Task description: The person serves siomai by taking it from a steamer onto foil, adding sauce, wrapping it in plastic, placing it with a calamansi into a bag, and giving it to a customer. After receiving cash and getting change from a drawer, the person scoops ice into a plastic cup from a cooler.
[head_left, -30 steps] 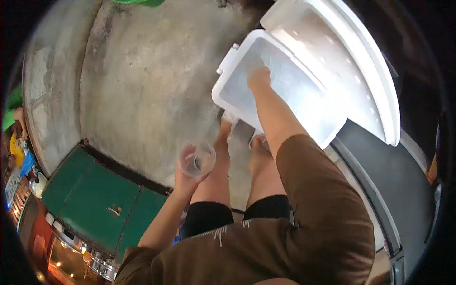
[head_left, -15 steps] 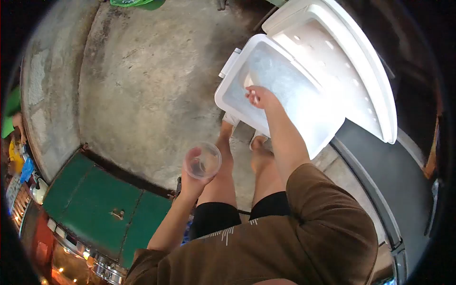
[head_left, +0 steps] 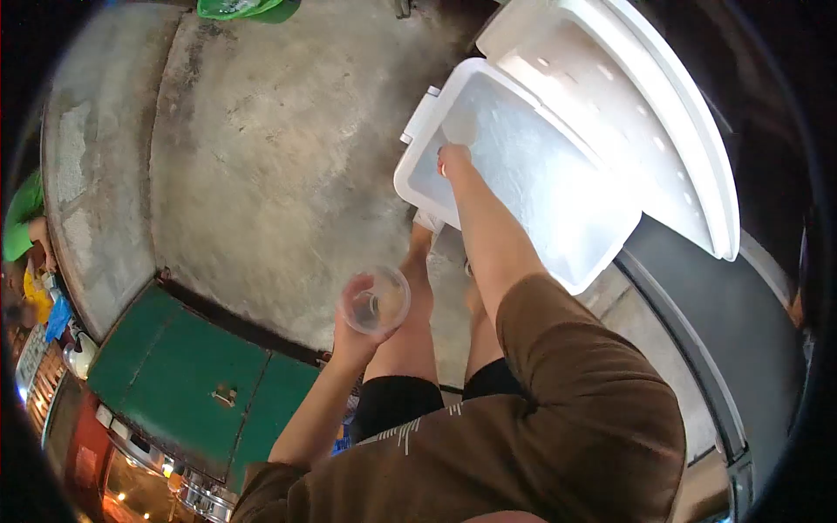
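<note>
My left hand [head_left: 356,327] is wrapped around a clear plastic cup [head_left: 394,296], held in front of my legs with its mouth facing up. Through the cup wall my fingers show. Inside the white cooler box [head_left: 405,179], near its left side, my right hand [head_left: 453,160] is closed. A pale, rounded scoop [head_left: 459,129] extends from it, its handle hidden in my fist. Whitish, frosty contents, which look like ice [head_left: 523,144], lie in the box, brightly lit toward the right.
The cooler's white lid [head_left: 602,96] stands open on its far right side. A green metal cabinet [head_left: 183,375] is at lower left, a dark grey surface [head_left: 724,314] at right. A green bag [head_left: 240,7] lies on the concrete floor [head_left: 270,157]. Another person's arm [head_left: 39,240] shows at far left.
My right hand has moved a little up and left inside the cooler, and the scoop now shows beyond my fist. My left hand with the cup has stayed nearly still.
</note>
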Demonstrator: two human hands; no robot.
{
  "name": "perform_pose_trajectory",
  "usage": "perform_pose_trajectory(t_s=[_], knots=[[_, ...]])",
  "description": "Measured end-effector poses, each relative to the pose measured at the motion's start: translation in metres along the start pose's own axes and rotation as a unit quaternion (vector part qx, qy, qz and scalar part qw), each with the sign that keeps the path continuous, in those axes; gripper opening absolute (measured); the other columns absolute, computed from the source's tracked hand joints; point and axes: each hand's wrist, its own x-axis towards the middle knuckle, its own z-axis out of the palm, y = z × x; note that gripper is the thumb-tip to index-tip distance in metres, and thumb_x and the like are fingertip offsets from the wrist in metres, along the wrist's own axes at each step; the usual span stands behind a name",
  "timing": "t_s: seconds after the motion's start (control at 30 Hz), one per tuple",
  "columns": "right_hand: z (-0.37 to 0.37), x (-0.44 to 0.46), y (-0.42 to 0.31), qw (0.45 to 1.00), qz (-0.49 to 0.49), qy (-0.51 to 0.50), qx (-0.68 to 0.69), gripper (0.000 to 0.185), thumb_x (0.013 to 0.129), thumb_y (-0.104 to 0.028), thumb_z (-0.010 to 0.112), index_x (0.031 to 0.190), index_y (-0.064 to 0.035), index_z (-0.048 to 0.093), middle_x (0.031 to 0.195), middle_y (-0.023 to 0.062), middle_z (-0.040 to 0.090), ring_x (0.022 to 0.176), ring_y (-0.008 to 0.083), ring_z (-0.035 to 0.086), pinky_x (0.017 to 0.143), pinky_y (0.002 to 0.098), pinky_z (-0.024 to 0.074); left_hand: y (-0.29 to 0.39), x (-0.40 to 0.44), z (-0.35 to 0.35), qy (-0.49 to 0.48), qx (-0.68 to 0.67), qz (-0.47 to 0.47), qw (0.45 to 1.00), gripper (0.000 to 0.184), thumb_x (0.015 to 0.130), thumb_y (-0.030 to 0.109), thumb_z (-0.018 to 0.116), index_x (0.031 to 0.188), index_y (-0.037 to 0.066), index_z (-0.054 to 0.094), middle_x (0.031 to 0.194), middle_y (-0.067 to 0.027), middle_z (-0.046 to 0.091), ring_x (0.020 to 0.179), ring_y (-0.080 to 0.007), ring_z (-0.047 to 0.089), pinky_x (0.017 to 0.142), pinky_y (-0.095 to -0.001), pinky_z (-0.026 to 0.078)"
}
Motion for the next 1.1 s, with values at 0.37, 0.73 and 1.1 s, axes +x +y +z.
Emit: perform_pose_trajectory(t_s=[0.37, 0.73, 1.1], knots=[[-0.001, 0.045, 0.024, 0.998, 0.005, 0.045, -0.037, 0.019, 0.078, -0.007, 0.052, 0.061, -0.0006, 0.055, 0.052, 0.016, 0.05, 0.041, 0.0298, 0.049, 0.036, 0.0414, 0.037, -0.013, -0.001, 0.001, -0.039, 0.032, 0.017, 0.999, 0.085, 0.056, 0.014, 0.085, 0.127, 0.003, 0.039, 0.124, -0.0127, 0.048, 0.112, -0.0249, 0.051, 0.093, -0.035, 0.043], [0.001, -0.116, -0.034, 0.896, 0.097, 0.373, 0.222, 0.039, 0.074, -0.008, 0.057, 0.109, 0.0073, 0.05, 0.096, 0.0266, 0.061, 0.094, 0.0442, 0.057, 0.082, 0.048, 0.045, -0.024, 0.008, -0.002, -0.001, 0.014, 0.013, 1.0, 0.083, 0.057, 0.011, 0.084, 0.128, 0.003, 0.041, 0.126, -0.0151, 0.048, 0.117, -0.0271, 0.049, 0.095, -0.0398, 0.043], [-0.054, -0.187, 0.064, 0.932, 0.084, 0.344, 0.081, 0.051, 0.078, -0.015, 0.062, 0.123, -0.0031, 0.042, 0.093, 0.022, 0.064, 0.09, 0.0411, 0.06, 0.077, 0.0495, 0.0459, 0.052, 0.076, 0.041, -0.1, 0.121, 0.086, 0.984, 0.081, 0.054, 0.011, 0.083, 0.125, 0.003, 0.046, 0.125, -0.0144, 0.051, 0.115, -0.0269, 0.051, 0.097, -0.0378, 0.04]])
